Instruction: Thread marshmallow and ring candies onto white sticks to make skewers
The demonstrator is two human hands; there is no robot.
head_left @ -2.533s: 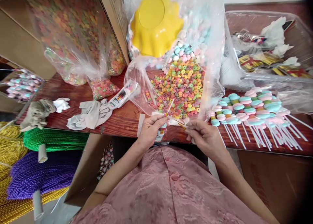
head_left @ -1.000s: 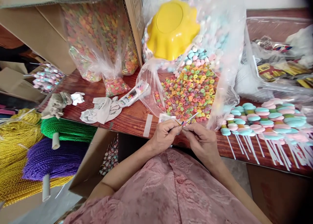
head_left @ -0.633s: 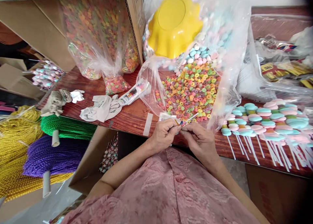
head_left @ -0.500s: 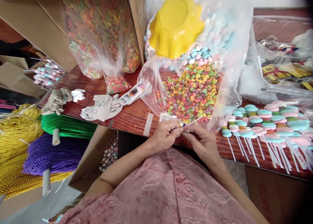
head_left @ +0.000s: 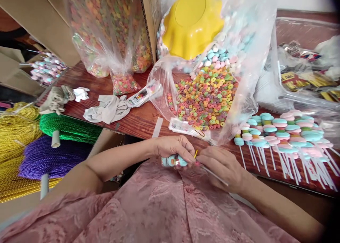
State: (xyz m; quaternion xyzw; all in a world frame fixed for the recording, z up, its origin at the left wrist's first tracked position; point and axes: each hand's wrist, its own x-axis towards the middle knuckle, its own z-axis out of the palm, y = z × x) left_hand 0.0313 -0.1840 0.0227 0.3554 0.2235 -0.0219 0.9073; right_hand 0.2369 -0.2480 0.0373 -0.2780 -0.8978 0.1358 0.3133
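Note:
My left hand (head_left: 176,149) is closed around a candy skewer (head_left: 170,161) in a clear printed wrapper, with pale blue and orange pieces showing at its left end. A thin yellow tie (head_left: 196,153) sticks up at the wrapper's neck, between my two hands. My right hand (head_left: 221,165) pinches at that neck, its fingers closed. From under it the skewer's white stick (head_left: 216,175) slants down to the right. My fingers hide most of the tie.
An open clear bag of ring candies (head_left: 204,105) lies just ahead. Behind it, a yellow bowl (head_left: 192,23) rests upside down on pastel candies. Finished candy sticks (head_left: 281,129) are piled on the right. Pale gloves (head_left: 107,108) and bundles of purple cord (head_left: 53,161) are on the left.
Both hands have come down from the table edge toward my lap. The skewer's wrapped end now shows left of my fingers, and its stick points down-right instead of up-right.

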